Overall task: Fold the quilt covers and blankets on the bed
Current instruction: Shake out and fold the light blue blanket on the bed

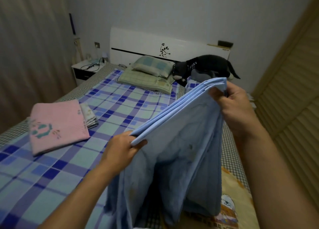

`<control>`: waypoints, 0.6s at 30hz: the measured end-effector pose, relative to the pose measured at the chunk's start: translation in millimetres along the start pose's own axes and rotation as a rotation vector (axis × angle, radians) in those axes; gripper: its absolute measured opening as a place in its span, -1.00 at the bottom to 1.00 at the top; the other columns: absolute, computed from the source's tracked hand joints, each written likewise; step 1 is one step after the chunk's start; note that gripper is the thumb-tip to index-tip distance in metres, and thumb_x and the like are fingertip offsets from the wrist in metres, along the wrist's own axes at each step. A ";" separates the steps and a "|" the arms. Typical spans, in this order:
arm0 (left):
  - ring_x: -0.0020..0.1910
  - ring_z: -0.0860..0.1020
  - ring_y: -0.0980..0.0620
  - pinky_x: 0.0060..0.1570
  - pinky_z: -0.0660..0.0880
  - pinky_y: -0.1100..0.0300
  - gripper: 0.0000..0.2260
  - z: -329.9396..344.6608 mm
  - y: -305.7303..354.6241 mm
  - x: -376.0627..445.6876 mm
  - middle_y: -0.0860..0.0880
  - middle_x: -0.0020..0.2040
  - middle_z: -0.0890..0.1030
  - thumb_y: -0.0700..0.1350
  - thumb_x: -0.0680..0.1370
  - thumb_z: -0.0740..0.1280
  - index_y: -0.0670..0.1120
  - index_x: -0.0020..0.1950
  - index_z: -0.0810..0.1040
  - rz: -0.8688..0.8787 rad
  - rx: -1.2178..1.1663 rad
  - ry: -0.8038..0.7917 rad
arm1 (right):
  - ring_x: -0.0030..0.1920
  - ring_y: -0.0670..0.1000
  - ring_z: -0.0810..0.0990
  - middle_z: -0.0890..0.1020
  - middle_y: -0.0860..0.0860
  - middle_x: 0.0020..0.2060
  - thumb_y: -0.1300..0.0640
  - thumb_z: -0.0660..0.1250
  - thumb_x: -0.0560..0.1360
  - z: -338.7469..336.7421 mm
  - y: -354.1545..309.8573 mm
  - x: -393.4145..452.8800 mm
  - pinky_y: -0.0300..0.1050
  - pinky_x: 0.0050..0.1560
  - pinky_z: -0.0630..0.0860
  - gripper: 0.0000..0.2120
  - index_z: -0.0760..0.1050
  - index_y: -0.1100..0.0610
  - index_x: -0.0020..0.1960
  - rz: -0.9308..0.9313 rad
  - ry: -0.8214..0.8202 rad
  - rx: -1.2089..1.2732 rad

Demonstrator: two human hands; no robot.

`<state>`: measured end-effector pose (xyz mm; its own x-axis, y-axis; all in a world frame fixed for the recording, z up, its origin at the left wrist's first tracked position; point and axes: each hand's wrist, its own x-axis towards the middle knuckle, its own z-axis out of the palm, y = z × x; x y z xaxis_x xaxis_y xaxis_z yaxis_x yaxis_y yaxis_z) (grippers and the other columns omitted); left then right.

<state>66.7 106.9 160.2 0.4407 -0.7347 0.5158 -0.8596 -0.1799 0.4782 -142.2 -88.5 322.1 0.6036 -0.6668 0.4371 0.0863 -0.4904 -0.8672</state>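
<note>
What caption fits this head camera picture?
Both hands, left and right, hold up a half-folded light blue blanket over the bed.

Both arms were extended forward, bare to above the wrist. The left hand (123,146) was held lower and nearer the body, its fingers curled and its thumb pressed on top in a pinch on the near corner of the light blue blanket (177,130). The right hand (235,104) was raised higher and further out, its fingers closed round the far corner of that blanket.
</note>
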 end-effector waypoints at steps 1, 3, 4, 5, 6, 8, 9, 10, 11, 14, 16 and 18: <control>-0.33 0.57 -0.01 -0.35 0.34 0.23 -0.65 -12.2 0.5 2.3 0.02 -0.27 0.60 0.23 0.50 0.27 0.00 -0.24 0.65 0.106 0.040 0.012 | -0.05 -0.14 0.67 0.71 -0.14 -0.06 0.06 0.30 0.60 -3.0 3.3 -0.7 -0.28 -0.12 0.58 -0.86 0.60 -0.05 0.10 0.045 0.071 0.031; -0.30 0.53 0.14 -0.31 0.39 0.30 -0.75 -26.7 6.6 -1.6 0.12 -0.23 0.58 0.22 0.50 0.31 0.08 -0.13 0.64 0.186 -0.022 -0.079 | -0.04 -0.12 0.67 0.71 -0.13 -0.04 0.02 0.30 0.59 -6.8 9.5 -1.7 -0.29 -0.16 0.58 -0.86 0.60 -0.08 0.10 0.107 0.157 0.034; -0.27 0.50 0.22 -0.27 0.37 0.37 -0.80 -27.2 10.9 -6.2 0.18 -0.21 0.53 0.20 0.51 0.31 0.12 -0.06 0.61 0.181 -0.082 -0.118 | -0.03 -0.12 0.67 0.70 -0.14 -0.04 0.00 0.31 0.59 -7.2 12.0 -2.1 -0.28 -0.16 0.58 -0.86 0.60 -0.09 0.10 0.127 0.183 0.021; -0.25 0.47 0.24 -0.23 0.35 0.41 -0.85 -22.4 14.0 -12.1 0.21 -0.21 0.48 0.18 0.53 0.31 0.15 -0.02 0.57 0.172 -0.139 -0.125 | -0.04 -0.13 0.67 0.70 -0.16 -0.05 0.00 0.31 0.59 -6.6 13.3 -3.1 -0.27 -0.16 0.58 -0.86 0.60 -0.10 0.11 0.139 0.201 0.016; -0.23 0.46 0.25 -0.20 0.35 0.41 -0.89 -14.4 16.9 -19.1 0.23 -0.21 0.44 0.14 0.56 0.30 0.16 0.01 0.55 0.155 -0.188 -0.102 | -0.06 -0.16 0.66 0.69 -0.18 -0.08 0.01 0.30 0.60 -5.4 15.1 -4.1 -0.25 -0.15 0.59 -0.86 0.60 -0.08 0.11 0.144 0.211 0.012; -0.17 0.50 0.23 -0.15 0.41 0.35 -0.87 5.9 22.3 -32.5 0.23 -0.14 0.49 0.04 0.59 0.29 0.10 0.06 0.60 0.070 -0.244 -0.001 | -0.07 -0.14 0.66 0.68 -0.16 -0.10 0.02 0.29 0.61 -0.4 19.4 -5.5 -0.17 -0.09 0.62 -0.85 0.59 -0.04 0.12 0.164 0.223 -0.032; -0.14 0.53 0.20 -0.13 0.44 0.33 -0.85 15.4 25.3 -37.5 0.20 -0.11 0.53 -0.02 0.60 0.30 0.03 0.09 0.63 0.007 -0.258 0.062 | -0.06 -0.08 0.66 0.68 -0.10 -0.09 0.02 0.29 0.61 3.4 22.4 -5.5 -0.09 -0.06 0.63 -0.85 0.60 0.00 0.12 0.180 0.233 -0.066; -0.13 0.55 0.18 -0.13 0.44 0.35 -0.86 22.3 28.5 -39.9 0.17 -0.10 0.56 -0.08 0.60 0.31 -0.01 0.09 0.64 -0.065 -0.270 0.118 | -0.08 -0.02 0.66 0.69 -0.02 -0.09 0.04 0.30 0.61 7.4 26.4 -4.7 0.01 -0.04 0.61 -0.86 0.61 0.04 0.08 0.190 0.248 -0.093; -0.14 0.55 0.18 -0.14 0.41 0.40 -0.88 26.4 31.4 -41.2 0.17 -0.12 0.56 -0.14 0.60 0.33 -0.03 0.08 0.65 -0.134 -0.290 0.161 | -0.11 0.01 0.65 0.69 0.03 -0.11 0.07 0.30 0.61 11.2 30.2 -3.1 0.06 -0.04 0.60 -0.87 0.61 0.06 0.03 0.196 0.270 -0.111; -0.13 0.55 0.16 -0.14 0.39 0.43 -0.83 27.4 34.2 -39.1 0.17 -0.17 0.55 -0.22 0.58 0.37 -0.01 0.09 0.67 -0.202 -0.309 0.190 | -0.15 0.06 0.62 0.67 0.08 -0.15 0.10 0.32 0.59 19.4 39.0 4.6 0.09 -0.04 0.59 -0.89 0.60 0.07 -0.08 0.233 0.353 -0.205; -0.12 0.54 0.12 -0.12 0.44 0.33 -0.80 24.4 29.5 -36.6 0.17 -0.17 0.53 -0.17 0.56 0.38 0.02 0.15 0.68 -0.132 -0.316 0.159 | -0.11 0.09 0.62 0.66 0.07 -0.16 0.09 0.32 0.58 21.1 42.8 7.0 0.06 -0.06 0.57 -0.89 0.60 0.07 -0.07 0.250 0.392 -0.269; -0.15 0.53 0.10 -0.15 0.45 0.29 -0.73 20.9 26.4 -38.0 0.15 -0.17 0.48 -0.16 0.54 0.38 0.07 0.21 0.66 -0.067 -0.373 0.116 | -0.11 0.03 0.60 0.64 0.02 -0.16 0.09 0.31 0.59 23.0 44.9 5.7 0.00 -0.09 0.53 -0.90 0.59 0.03 -0.04 0.245 0.402 -0.285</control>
<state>21.9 116.5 138.3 0.5374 -0.6466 0.5414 -0.6845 0.0406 0.7279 -116.7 -101.5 280.1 0.2234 -0.9152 0.3354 -0.2710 -0.3889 -0.8805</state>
